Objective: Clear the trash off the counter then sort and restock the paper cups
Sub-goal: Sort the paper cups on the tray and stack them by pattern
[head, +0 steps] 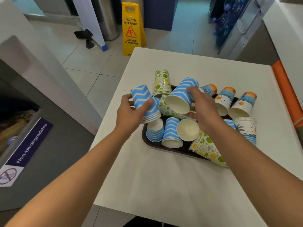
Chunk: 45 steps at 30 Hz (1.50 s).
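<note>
Covering most of the view, a white counter (pixel 164 177) is seen with a dark tray (pixel 151 142) set on it, and loose paper cups are heaped on and around the tray. A nested stack of blue chevron cups (pixel 145 102) is gripped over the tray's left edge by the left hand (pixel 129 115), thumb across the front and fingers curled behind. A single blue chevron cup (pixel 181 95) is held tilted above the heap, mouth toward the camera, by the right hand (pixel 202 110), fingers spread around its wall. Lime-print cups (pixel 161 82) and sunset-print cups (pixel 224 100) are noted lying on their sides nearby.
</note>
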### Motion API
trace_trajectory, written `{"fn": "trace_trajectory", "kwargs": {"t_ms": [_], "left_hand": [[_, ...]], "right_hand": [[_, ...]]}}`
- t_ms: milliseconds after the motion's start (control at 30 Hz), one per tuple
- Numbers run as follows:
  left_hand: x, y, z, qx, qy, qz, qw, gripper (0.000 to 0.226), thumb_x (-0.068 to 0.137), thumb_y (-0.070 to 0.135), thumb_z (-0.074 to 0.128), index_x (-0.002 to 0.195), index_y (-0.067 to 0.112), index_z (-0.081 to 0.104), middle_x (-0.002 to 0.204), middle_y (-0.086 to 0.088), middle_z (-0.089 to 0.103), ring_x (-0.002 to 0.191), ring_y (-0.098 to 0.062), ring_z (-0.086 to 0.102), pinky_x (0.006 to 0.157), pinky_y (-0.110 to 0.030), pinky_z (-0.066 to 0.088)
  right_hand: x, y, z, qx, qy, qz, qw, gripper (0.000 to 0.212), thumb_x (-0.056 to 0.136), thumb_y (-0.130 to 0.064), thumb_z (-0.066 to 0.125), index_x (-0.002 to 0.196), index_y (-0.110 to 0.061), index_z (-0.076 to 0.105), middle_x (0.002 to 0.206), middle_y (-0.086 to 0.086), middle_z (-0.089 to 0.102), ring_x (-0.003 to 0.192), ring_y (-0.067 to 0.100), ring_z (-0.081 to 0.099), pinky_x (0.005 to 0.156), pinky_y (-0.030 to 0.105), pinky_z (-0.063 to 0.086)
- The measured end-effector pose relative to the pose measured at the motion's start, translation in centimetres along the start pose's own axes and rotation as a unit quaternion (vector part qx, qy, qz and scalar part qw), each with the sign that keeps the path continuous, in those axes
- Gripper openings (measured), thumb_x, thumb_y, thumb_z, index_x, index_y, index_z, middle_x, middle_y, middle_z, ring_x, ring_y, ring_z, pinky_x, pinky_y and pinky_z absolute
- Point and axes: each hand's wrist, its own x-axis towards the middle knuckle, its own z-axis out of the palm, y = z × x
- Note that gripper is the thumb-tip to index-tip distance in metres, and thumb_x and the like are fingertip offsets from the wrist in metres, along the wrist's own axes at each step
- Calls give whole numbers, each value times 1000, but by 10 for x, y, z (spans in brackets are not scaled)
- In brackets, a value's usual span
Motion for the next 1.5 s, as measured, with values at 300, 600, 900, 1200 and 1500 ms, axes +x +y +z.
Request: {"fn": "trace_trajectory", "kwargs": {"t_ms": [300,600,900,1200,1500], "left_hand": [[-17,-47,-6,76,-164,132,975,66,71,21,85,124,26,46,116,15,60,100,8,58,82,-7,47],[-7,-70,-6,181,-217,109,953,60,68,25,86,120,25,56,114,5,63,98,-8,61,78,-16,50],[0,-72,-19,180,-217,88,955,54,74,-1,70,124,16,57,115,2,65,107,-9,60,76,-7,47],[8,-37,-11,69,-156,113,979,37,85,-4,51,114,17,60,111,6,66,101,-2,61,78,-5,46],[55,-20,1,213,-97,210,949,36,87,17,64,123,15,59,122,0,62,111,-16,55,93,-27,45]], "right_hand": [[-12,10,16,22,47,-62,997,50,85,-31,69,127,-19,46,113,0,62,97,16,67,62,30,55],[-31,34,38,-192,-29,-276,941,90,72,-25,80,142,-37,25,116,-15,51,97,9,62,77,27,56],[-30,60,35,-383,-51,-325,863,73,73,-34,74,137,-29,39,125,-3,48,101,13,56,83,37,52],[-17,81,13,-533,-67,-359,763,74,66,-56,74,128,-26,49,124,-6,54,117,18,47,101,30,27],[9,47,7,-462,-37,-279,841,31,89,-41,54,111,-21,63,107,-3,65,104,19,57,92,35,41]]}}
